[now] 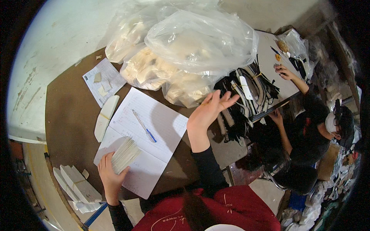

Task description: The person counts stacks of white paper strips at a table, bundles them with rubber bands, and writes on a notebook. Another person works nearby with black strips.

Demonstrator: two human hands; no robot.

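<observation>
My left hand (110,173) grips a stack of thin off-white pieces (127,154) by its near end, over the lower page of an open notebook (162,115). Fingers apart and holding nothing, my right hand (208,117) is raised at the notebook's right edge, near the clear plastic bags. A clear pen with a blue tip (144,126) lies across the notebook. To its left rests a white curved bundle (106,118) with a band round it. Beyond that is a printed sheet (94,82) with small cream scraps on it.
Large clear bags of cream pieces (154,65) fill the table's far side. Bundled black and grey strips (252,86) lie at the right. A masked co-worker (308,134) sits there, one hand on a pale table (266,50). Banded white stacks (79,184) stand at the lower left.
</observation>
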